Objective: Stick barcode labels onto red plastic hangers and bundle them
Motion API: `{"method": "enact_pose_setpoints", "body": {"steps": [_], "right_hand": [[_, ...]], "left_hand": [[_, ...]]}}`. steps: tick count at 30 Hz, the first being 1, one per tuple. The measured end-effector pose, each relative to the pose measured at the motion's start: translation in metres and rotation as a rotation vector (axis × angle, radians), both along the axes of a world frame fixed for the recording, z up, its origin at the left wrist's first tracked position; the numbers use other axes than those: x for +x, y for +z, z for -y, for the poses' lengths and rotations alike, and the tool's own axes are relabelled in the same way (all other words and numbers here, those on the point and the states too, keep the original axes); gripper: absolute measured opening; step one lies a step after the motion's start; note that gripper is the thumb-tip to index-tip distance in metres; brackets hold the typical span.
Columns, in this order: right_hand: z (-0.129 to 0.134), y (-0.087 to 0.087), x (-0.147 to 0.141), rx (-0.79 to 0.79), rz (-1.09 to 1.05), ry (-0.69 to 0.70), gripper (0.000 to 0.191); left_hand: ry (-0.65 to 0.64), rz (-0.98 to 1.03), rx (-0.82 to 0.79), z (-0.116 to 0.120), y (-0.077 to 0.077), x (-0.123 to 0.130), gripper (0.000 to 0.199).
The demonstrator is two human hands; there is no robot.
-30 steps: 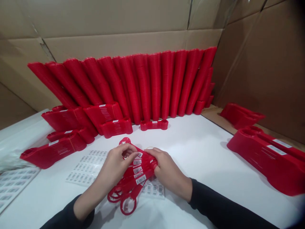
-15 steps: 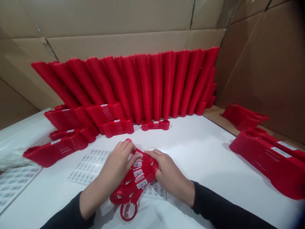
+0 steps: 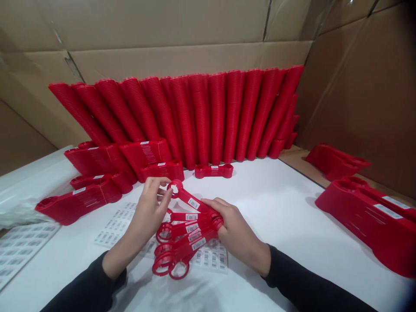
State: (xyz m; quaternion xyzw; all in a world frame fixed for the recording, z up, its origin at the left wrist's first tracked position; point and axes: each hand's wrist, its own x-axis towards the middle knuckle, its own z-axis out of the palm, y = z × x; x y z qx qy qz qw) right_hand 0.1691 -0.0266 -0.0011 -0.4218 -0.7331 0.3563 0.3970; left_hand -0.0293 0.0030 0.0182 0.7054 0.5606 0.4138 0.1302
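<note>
- Red ring-ended pieces are fanned out at the lower centre of the frame, ring ends to the left, barcode labels on their shafts.
- The person's right hand is closed round the gathered right-hand ends, thumb and fingers wrapped over them.
- The left hand is partly curled at the ring of the uppermost piece, thumb and forefinger at its left edge with a gap between them; whether they pinch it cannot be told.
- The uppermost piece angles away from the others, leaving a wedge-shaped gap below its shaft.
- Printed label sheeting shows left of the fan and below it, partly covered by the left forearm.
- Beyond the fan, white tabletop separates it from a small red bundle; a broader white stretch reaches right of the right hand.
- The tabletop's far right edge slants down towards large red bundles at the right of the frame.
- Banded red bundles crowd the left; tall red stacks line the back before a cardboard wall.
</note>
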Motion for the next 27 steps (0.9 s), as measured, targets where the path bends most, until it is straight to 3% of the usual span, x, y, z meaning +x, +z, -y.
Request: {"method": "enact_pose_setpoints", "body": {"steps": [4, 11, 16, 20, 23, 27], "right_hand": [[-0.003, -0.001, 0.002, 0.005, -0.035, -0.013, 0.055], [-0.009, -0.001, 0.007, 0.036, -0.081, -0.126, 0.06], [-0.011, -0.003, 0.008, 0.061, -0.115, -0.136, 0.059], [-0.013, -0.004, 0.007, 0.07, -0.117, -0.145, 0.057], [-0.014, -0.005, 0.007, 0.066, -0.105, -0.129, 0.058], [-0.012, -0.005, 0.008, 0.062, -0.08, -0.114, 0.06]], "left_hand": [[-0.043, 0.191, -0.091, -0.001, 0.003, -0.004, 0.016], [-0.168, 0.335, -0.111, -0.002, 0.005, -0.003, 0.012], [-0.422, 0.408, -0.179, -0.001, 0.003, -0.004, 0.01], [-0.625, 0.256, -0.208, 0.001, 0.001, -0.01, 0.021], [-0.651, 0.106, -0.254, -0.004, -0.001, -0.02, 0.034], [-0.579, 0.271, -0.213, -0.022, 0.0, -0.043, 0.038]]}}
